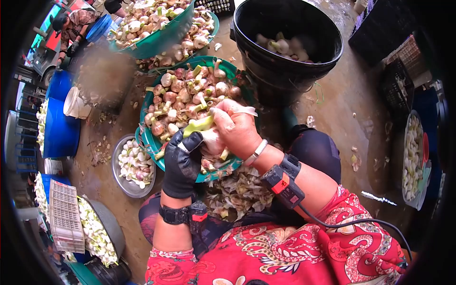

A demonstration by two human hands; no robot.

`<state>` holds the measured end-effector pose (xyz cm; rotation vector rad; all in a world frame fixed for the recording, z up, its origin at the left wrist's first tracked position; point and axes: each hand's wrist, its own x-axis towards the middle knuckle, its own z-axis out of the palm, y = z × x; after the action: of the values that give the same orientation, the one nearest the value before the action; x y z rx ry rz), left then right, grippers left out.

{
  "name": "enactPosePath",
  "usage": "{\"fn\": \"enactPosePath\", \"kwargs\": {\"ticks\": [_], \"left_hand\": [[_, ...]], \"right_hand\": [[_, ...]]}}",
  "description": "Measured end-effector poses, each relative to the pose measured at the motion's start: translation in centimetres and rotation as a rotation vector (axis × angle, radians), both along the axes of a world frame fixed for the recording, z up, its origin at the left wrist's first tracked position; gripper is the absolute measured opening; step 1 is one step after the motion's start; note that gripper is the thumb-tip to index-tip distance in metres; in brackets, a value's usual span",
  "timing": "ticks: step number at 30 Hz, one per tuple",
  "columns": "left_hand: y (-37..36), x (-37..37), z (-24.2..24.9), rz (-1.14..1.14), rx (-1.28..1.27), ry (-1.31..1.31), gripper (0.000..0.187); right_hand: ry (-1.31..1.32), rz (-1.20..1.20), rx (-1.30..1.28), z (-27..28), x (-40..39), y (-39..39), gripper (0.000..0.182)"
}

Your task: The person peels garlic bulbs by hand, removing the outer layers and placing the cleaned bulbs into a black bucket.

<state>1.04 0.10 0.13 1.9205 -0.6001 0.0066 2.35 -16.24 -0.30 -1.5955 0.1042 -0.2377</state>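
My left hand [182, 164], in a black glove, is closed around a pale garlic bulb [213, 141] with a light green stalk [199, 124]. Against the bulb's other side, my bare right hand [236, 129] is closed in a pinch, with a whitish strip of garlic skin [248, 110] sticking out from its fingers. Both hands are over the near part of a green basin [143, 108] heaped with unpeeled garlic bulbs [178, 92]. Below them, a pile of dry garlic skins [242, 192] lies between my knees.
A metal bowl [117, 173] of peeled garlic stands left of the basin. Ahead right is a black bucket [285, 71] with some bulbs inside. More heaped green basins [161, 45] stand ahead. A blue tub [64, 128] and a person [78, 21] are at left.
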Motion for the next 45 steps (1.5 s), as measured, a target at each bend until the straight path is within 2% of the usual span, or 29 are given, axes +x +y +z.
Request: {"fn": "enactPosePath", "kwargs": {"ticks": [1,2,4,5,6,8,10,11,12,13,14,16,17,20,21,22,24,25,26,29,31,34,35,36,38,40,42,44,45], "left_hand": [[0.2,0.2,-0.5,-0.03,-0.255,0.215,0.025],[0.4,0.5,-0.8,-0.032,-0.258,0.213,0.025],[0.8,1.2,-0.7,-0.019,-0.876,0.747,0.026],[1.0,1.6,-0.7,0.148,-0.587,0.529,0.028],[1.7,2.2,0.1,0.238,-0.875,0.755,0.035],[3.3,2.4,0.7,0.359,-0.99,0.863,0.032],[3.3,2.2,0.5,0.361,-0.989,0.856,0.029],[2.8,2.0,0.2,0.348,-0.968,0.852,0.03],[2.3,1.9,-0.2,0.332,-0.948,0.85,0.031],[2.3,1.5,-1.0,0.133,-0.902,0.721,0.031],[2.0,1.4,-1.5,0.128,-0.9,0.73,0.031],[0.2,1.3,-0.9,0.165,-0.464,0.338,0.031],[0.4,1.7,-0.6,0.099,-0.924,0.765,0.031],[-1.6,1.0,0.0,0.088,-1.006,0.884,0.032],[-2.2,0.7,0.3,0.063,-1.05,0.94,0.033],[-2.5,0.3,0.2,0.058,-1.048,0.945,0.033],[-2.9,-0.4,0.0,0.033,0.212,0.003,0.035],[-3.7,-0.4,-0.6,-0.003,-0.13,0.057,0.037],[-3.8,-0.4,-0.5,-0.004,-0.131,0.057,0.037],[-4.3,-0.6,1.4,-0.058,-0.403,0.428,0.041],[-4.5,-0.7,1.7,-0.019,-0.45,0.487,0.036],[-3.9,-1.0,1.1,-0.004,-0.54,0.57,0.035],[-3.6,-1.0,0.9,-0.026,-0.587,0.592,0.036],[-3.6,-1.1,1.3,-0.025,-0.586,0.588,0.036],[-3.8,-1.3,2.3,0.006,-0.741,0.774,0.046],[-4.0,-1.0,1.9,-0.072,-0.69,0.646,0.047],[-4.7,-1.3,2.1,0.078,-0.786,0.689,0.034],[-4.9,-1.2,2.1,0.062,-0.703,0.685,0.036],[-5.2,-1.4,2.4,0.046,-0.616,0.591,0.036]], "right_hand": [[-0.452,-0.157,-0.342,1.2,-0.1,-0.6,0.012],[-0.455,-0.157,-0.345,1.7,-0.2,-0.9,0.012],[-0.38,-0.064,-0.193,2.3,-0.6,-1.0,0.009],[-0.336,0.066,-0.156,2.4,-1.1,-1.4,0.01],[-0.152,0.143,0.185,3.1,-2.0,-1.6,0.016],[-0.134,0.093,0.566,5.4,-1.8,-3.9,0.022],[-0.298,0.073,-0.179,5.4,-1.0,-8.1,0.024],[-0.001,0.247,0.453,5.4,-0.9,-8.0,0.023],[0.224,0.5,0.453,5.9,-1.7,-8.6,0.014],[0.246,0.664,0.12,5.8,-2.2,-8.2,0.009],[0.268,0.816,-0.216,5.5,-2.7,-7.4,0.006],[-0.094,0.648,-0.416,0.4,-3.3,-5.8,0.01],[-0.009,0.547,-0.424,0.9,-3.2,-5.5,0.01],[0.032,0.138,-0.131,1.3,-2.3,-3.6,0.029],[-0.02,0.102,-0.196,1.6,-2.3,-3.4,0.038],[-0.086,0.057,-0.202,1.5,-2.2,-3.1,0.037],[-0.16,-0.018,-0.362,1.1,-1.9,-3.0,0.031],[-0.16,-0.019,-0.363,0.9,-1.7,-2.9,0.031],[-0.208,-0.045,-0.419,0.8,-1.5,-2.8,0.026],[-0.339,-0.118,-0.549,0.7,-1.4,-2.9,0.015],[-0.378,-0.139,-0.631,1.0,-1.8,-2.9,0.006],[-0.389,-0.155,-0.66,1.1,-1.4,-3.3,0.006],[-0.258,-0.142,-0.558,-0.1,-0.9,-3.4,0.015],[-0.08,-0.115,-0.377,0.5,-0.7,-3.8,0.012],[-0.143,-0.15,-0.29,0.8,-0.3,-4.5,0.011],[-0.22,-0.106,-0.284,2.2,-1.2,-4.0,0.009],[-0.318,-0.055,-0.417,1.7,-1.8,-3.5,0.008],[-0.341,-0.087,-0.407,1.1,-1.8,-3.2,0.012],[-0.406,-0.135,-0.5,1.0,-1.7,-3.3,0.012]]}}
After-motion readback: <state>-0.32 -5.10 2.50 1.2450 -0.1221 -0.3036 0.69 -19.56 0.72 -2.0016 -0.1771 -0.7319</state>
